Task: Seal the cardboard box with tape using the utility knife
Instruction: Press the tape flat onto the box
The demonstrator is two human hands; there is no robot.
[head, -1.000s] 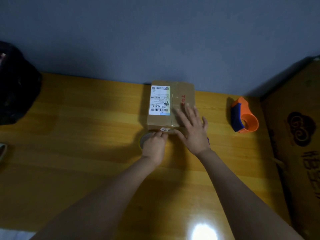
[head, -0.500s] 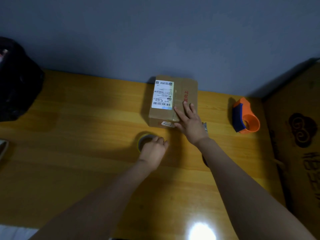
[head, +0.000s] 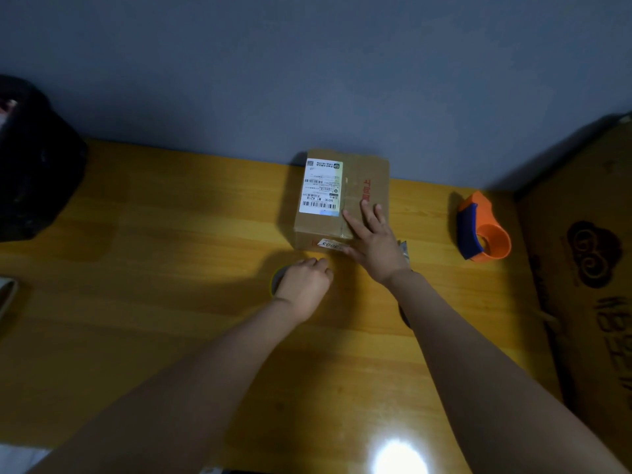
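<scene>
Half-hidden tape roll (head: 278, 278) — under left hand (head: 304, 282)

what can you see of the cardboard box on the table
The cardboard box is small, brown and closed, standing flat on the wooden table against the wall. A white shipping label with barcodes covers the left of its top; red print runs along the right. A smaller sticker sits on its near face. The right hand lies flat on its near right corner.
</scene>
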